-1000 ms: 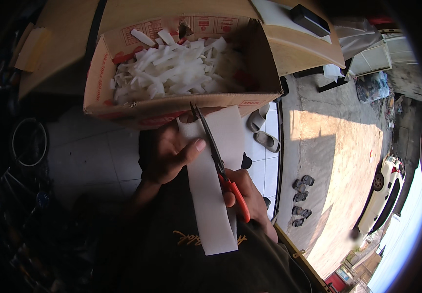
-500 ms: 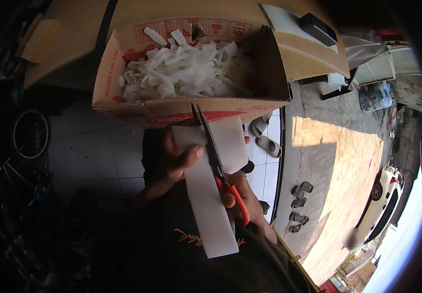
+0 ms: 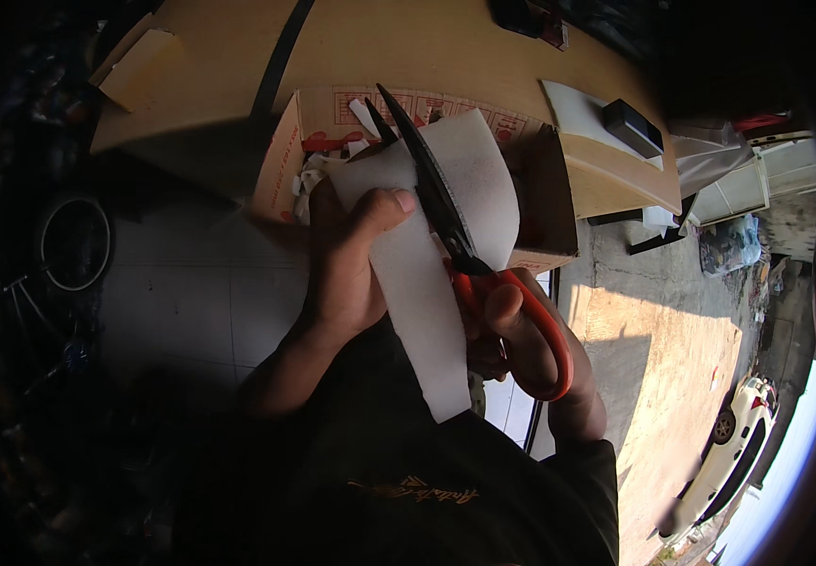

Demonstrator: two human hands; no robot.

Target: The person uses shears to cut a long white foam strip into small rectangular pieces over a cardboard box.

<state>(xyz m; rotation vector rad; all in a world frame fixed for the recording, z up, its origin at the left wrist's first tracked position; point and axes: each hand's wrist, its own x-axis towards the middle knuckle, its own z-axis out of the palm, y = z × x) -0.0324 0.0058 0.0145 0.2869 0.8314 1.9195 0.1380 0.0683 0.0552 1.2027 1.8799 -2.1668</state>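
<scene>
Raising foam sheet (image 3: 422, 311) + scissors (image 3: 469, 262) in front of box (image 3: 271, 193) vs prev frame, L hand (image 3: 346, 259) is clamping fingers on sheet, R hand (image 3: 521, 335) on scissors, prob. still cutting.

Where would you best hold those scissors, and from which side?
Best, I'd judge, by the red handle loops, coming from the lower right. The scissors lie slanted: handles low and right, toward the person, while the dark, parted blades point up and left across the white sheet. The right hand grips there.
</scene>
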